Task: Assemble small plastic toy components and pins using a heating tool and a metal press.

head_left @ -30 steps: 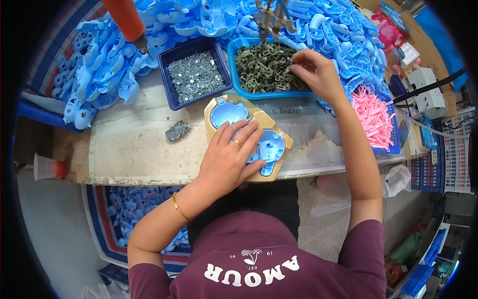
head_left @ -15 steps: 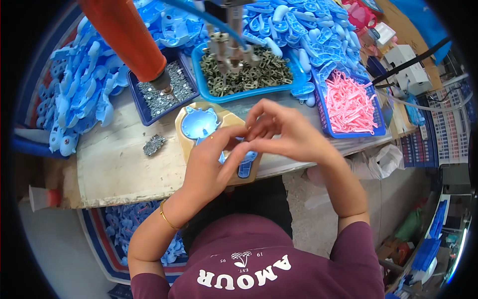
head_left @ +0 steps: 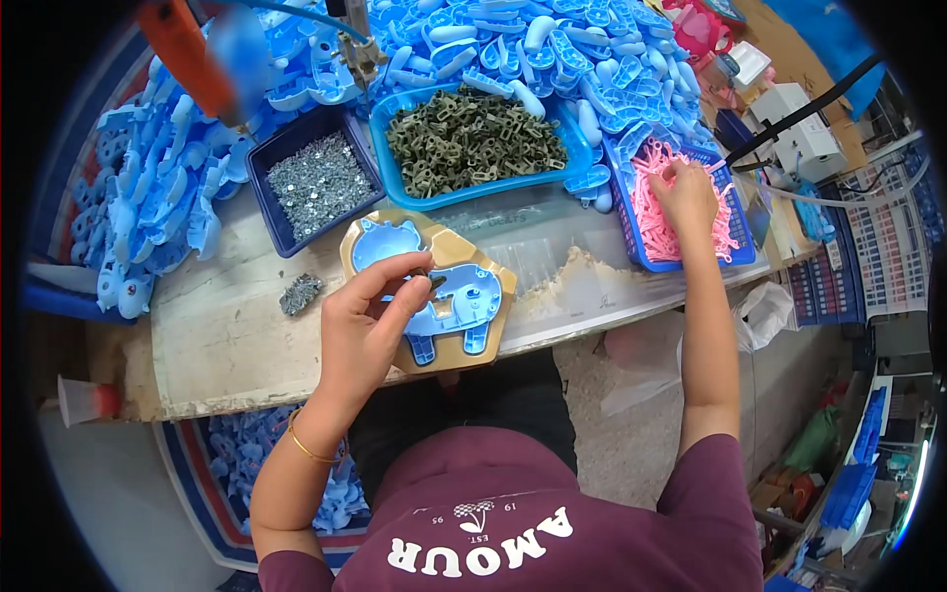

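Observation:
My left hand pinches a small dark green clip between thumb and index finger, just above a blue plastic shell. That shell, an animal-shaped body half with a round head part, lies in a tan holding block near the table's front edge. My right hand reaches into a blue basket of thin pink plastic pieces. Its fingers are bent together among them, and what the fingertips hold, if anything, is hidden.
Dark green clips fill a light blue tray; small silvery parts fill a navy tray beside it. An orange power driver and a metal nozzle hang overhead. Blue shells heap behind. A metal clump lies at left.
My right hand has left my left hand and moved right into the pink pieces. My left hand has drawn back slightly, uncovering the shell. The hanging driver and nozzle have shifted up and left.

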`<move>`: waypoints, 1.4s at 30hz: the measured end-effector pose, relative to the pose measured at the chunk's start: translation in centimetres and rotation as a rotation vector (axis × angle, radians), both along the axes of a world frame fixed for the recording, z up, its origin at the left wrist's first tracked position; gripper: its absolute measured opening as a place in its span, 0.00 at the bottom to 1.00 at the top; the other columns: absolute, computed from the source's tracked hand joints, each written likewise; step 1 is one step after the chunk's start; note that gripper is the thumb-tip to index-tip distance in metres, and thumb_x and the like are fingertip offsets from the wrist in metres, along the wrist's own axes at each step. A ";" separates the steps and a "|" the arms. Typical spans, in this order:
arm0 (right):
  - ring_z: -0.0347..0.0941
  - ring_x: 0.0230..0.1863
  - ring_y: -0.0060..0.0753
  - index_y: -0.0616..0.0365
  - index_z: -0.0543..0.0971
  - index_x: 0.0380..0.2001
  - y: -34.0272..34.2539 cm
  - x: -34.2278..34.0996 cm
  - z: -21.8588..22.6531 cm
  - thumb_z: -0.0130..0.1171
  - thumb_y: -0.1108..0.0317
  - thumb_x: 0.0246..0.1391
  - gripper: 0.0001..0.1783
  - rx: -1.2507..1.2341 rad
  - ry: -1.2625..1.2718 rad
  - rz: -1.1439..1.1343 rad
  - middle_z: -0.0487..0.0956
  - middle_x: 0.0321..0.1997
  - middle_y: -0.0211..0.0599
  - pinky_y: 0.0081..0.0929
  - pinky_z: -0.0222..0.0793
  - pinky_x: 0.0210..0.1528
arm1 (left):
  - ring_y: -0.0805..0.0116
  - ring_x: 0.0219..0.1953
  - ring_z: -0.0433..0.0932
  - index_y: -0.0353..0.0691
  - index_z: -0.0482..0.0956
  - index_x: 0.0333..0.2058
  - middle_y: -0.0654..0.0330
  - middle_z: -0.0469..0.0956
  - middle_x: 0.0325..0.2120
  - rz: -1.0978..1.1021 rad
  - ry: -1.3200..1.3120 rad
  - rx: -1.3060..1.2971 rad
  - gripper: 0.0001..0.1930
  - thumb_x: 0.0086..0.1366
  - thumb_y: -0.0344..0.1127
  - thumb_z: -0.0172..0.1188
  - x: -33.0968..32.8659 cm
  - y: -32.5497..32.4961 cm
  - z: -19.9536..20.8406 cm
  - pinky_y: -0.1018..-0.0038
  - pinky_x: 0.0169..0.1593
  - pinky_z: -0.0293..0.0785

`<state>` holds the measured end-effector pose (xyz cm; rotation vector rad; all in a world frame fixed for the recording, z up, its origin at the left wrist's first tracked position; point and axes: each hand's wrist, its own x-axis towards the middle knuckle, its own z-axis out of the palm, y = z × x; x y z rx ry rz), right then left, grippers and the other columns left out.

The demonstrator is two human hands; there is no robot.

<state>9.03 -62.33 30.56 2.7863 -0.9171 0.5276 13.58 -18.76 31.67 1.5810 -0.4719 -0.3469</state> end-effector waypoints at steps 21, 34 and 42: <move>0.78 0.47 0.35 0.52 0.65 0.71 22.6 -0.8 5.8 0.49 0.76 0.66 0.30 1.140 0.264 1.056 0.81 0.47 0.44 0.30 0.71 0.51 | 0.73 0.35 0.85 0.30 0.82 0.43 0.57 0.86 0.36 0.058 0.217 -0.034 0.10 0.72 0.32 0.60 1.2 0.5 -0.9 0.78 0.40 0.83; 0.82 0.35 0.27 0.58 0.74 0.56 24.2 -0.2 4.4 0.57 0.73 0.66 0.16 1.246 0.229 0.899 0.85 0.34 0.38 0.29 0.75 0.38 | 0.74 0.35 0.85 0.29 0.81 0.42 0.56 0.85 0.33 -0.041 0.256 -0.136 0.10 0.73 0.33 0.60 0.6 1.4 -0.5 0.77 0.40 0.83; 0.82 0.34 0.36 0.59 0.83 0.38 24.3 -0.3 2.8 0.65 0.72 0.58 0.05 0.672 -0.014 1.139 0.84 0.35 0.37 0.32 0.76 0.36 | 0.74 0.33 0.85 0.29 0.80 0.48 0.55 0.85 0.36 -0.059 0.243 -0.017 0.13 0.73 0.34 0.60 1.1 2.1 -0.1 0.78 0.36 0.82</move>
